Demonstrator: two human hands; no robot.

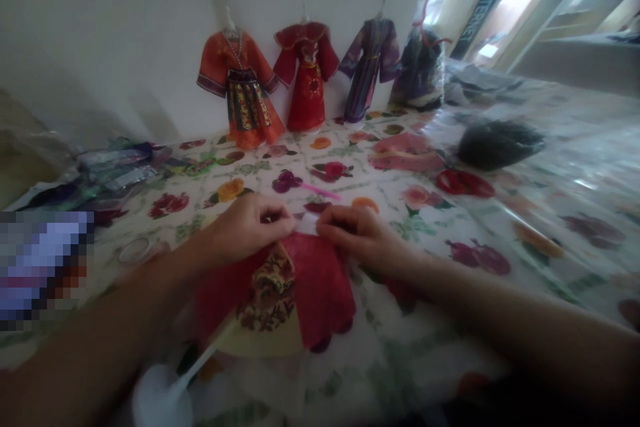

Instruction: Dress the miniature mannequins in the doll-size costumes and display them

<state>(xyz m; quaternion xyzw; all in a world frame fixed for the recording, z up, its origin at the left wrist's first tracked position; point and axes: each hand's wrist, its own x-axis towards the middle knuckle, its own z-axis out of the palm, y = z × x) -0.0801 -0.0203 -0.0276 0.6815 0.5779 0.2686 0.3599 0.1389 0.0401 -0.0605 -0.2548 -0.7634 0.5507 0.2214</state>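
Note:
A small doll-sized skirt (325, 287) lies on the table before me, red at the sides with a patterned, cream-edged panel in its middle. Along its top runs a white strip (308, 223). My left hand (250, 223) pinches the skirt's top edge at the left of the strip. Thumb and fingers of my right hand (357, 230) are closed on the strip's right end. Below the skirt, at the lower left, a white stand (163, 397) lies with its round base toward me; its rod reaches the skirt's lower edge.
Against the wall stand miniature robes: orange (250, 90), red (306, 80) and purple (371, 70). To the right are a dark bundle (500, 143), red scissor-like handles (465, 183) and reddish fabric (405, 152). A pink stick (320, 191) lies beyond my hands. Plastic packets (120, 170) lie left.

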